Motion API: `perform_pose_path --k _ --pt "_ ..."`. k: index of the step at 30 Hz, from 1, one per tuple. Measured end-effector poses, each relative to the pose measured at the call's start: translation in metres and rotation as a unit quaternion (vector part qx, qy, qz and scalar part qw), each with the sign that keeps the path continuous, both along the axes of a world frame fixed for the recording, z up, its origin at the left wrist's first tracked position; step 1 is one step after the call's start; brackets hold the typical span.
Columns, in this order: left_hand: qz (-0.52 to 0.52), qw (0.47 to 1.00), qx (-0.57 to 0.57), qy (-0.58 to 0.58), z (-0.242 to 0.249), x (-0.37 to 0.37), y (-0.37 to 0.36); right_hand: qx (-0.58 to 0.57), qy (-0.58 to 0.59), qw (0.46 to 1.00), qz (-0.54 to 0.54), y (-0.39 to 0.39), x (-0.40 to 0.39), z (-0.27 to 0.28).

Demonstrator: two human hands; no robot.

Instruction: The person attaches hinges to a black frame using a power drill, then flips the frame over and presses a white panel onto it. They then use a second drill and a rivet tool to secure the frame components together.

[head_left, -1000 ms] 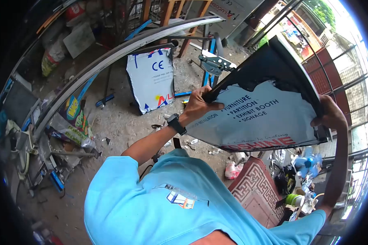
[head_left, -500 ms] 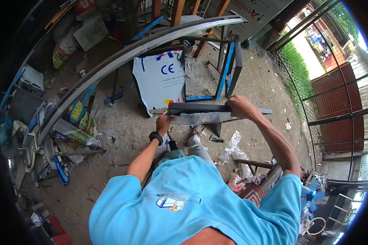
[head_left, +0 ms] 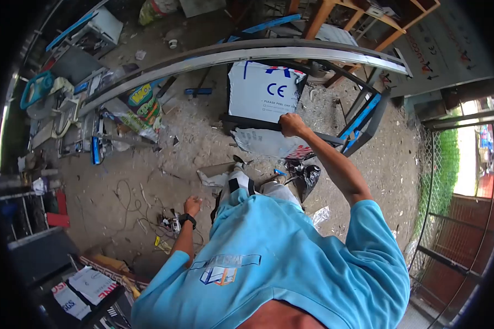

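Observation:
My right hand [head_left: 293, 125] is closed on the upper dark edge of a panel [head_left: 263, 141] whose face carries a torn pale film with red print. Just beyond it lies a white film-covered panel [head_left: 266, 93] marked "CE". My left hand [head_left: 192, 206] hangs low on the left, over the dirt floor and away from the panel; its fingers are partly curled with nothing visible in them. To the right of the panels is a dark frame [head_left: 362, 112] with blue strips.
A long curved metal bar [head_left: 247, 54] crosses the top. Left are a printed sack [head_left: 142, 107] and piled scrap [head_left: 60, 118]. Cables [head_left: 129, 203] and a black plastic bag [head_left: 308, 178] lie on the ground. Wire mesh fencing [head_left: 431, 181] stands right.
My left hand has let go of the panel and moved down to the left. My right hand has lowered the panel beside the white one. The view has turned left.

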State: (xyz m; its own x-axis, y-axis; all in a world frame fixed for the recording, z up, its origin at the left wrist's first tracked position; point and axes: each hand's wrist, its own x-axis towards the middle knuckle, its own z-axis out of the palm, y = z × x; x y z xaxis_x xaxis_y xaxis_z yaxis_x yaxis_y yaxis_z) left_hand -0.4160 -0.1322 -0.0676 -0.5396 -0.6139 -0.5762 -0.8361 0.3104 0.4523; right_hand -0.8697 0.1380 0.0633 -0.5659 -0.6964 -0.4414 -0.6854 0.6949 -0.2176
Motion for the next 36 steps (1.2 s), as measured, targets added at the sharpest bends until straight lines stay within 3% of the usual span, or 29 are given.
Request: perform_pose_path --k 2,6,8,11,16,20,22,24,26,28,31,32,33,34,35,36 --pt "-0.026 0.998 -0.050 0.017 -0.034 0.056 0.008 0.004 -0.010 1.000 0.029 -0.005 -0.024 -0.026" --pt "0.006 0.999 0.034 -0.037 -0.045 0.104 0.033 0.047 0.002 0.997 0.053 -0.028 -0.059 -0.052" --pt "0.017 0.998 0.041 -0.034 -0.052 0.094 0.036 0.041 0.023 0.997 0.068 -0.042 -0.069 -0.051" --pt "0.119 0.992 0.040 0.006 -0.047 0.081 0.041 0.045 0.013 0.994 0.102 -0.064 -0.087 -0.052" --pt "0.205 0.970 0.014 0.128 -0.003 0.036 0.049 0.068 -0.004 0.992 0.107 -0.090 -0.114 -0.080" --pt "0.242 0.961 -0.032 0.128 0.016 0.036 0.089 0.085 0.000 0.987 0.139 -0.095 -0.142 -0.110" --pt "0.253 0.964 -0.048 0.066 0.010 0.047 0.120 0.071 -0.022 0.989 0.129 -0.097 -0.150 -0.109" --pt "0.151 0.984 -0.071 -0.063 0.002 0.062 0.159 0.055 -0.047 0.991 0.110 -0.097 -0.165 -0.119" --pt "0.124 0.985 0.025 -0.120 0.051 0.035 0.184 0.056 -0.042 0.995 0.065 -0.095 -0.177 -0.122" --pt "0.240 0.968 0.076 -0.001 0.062 0.030 0.213 0.070 -0.046 0.995 0.048 -0.091 -0.201 -0.148" --pt "0.278 0.951 0.084 0.101 -0.034 0.092 0.258 0.026 -0.026 0.999 0.005 -0.078 -0.235 -0.176" --pt "0.275 0.953 0.089 0.097 -0.046 0.099 0.256 -0.004 -0.049 0.999 -0.012 -0.079 -0.243 -0.170" --pt "0.202 0.972 0.027 0.118 -0.052 0.103 0.253 0.016 -0.090 0.993 -0.069 -0.085 -0.255 -0.173" --pt "0.127 0.982 -0.032 0.137 -0.043 0.097 0.255 -0.031 -0.019 0.998 -0.049 -0.080 -0.268 -0.204" --pt "0.056 0.983 -0.127 0.123 -0.034 0.092 0.255 -0.190 0.104 0.972 -0.089 -0.079 -0.272 -0.240" --pt "0.247 0.954 0.079 0.148 -0.010 0.079 0.254 -0.188 0.102 0.973 -0.090 -0.079 -0.283 -0.238"
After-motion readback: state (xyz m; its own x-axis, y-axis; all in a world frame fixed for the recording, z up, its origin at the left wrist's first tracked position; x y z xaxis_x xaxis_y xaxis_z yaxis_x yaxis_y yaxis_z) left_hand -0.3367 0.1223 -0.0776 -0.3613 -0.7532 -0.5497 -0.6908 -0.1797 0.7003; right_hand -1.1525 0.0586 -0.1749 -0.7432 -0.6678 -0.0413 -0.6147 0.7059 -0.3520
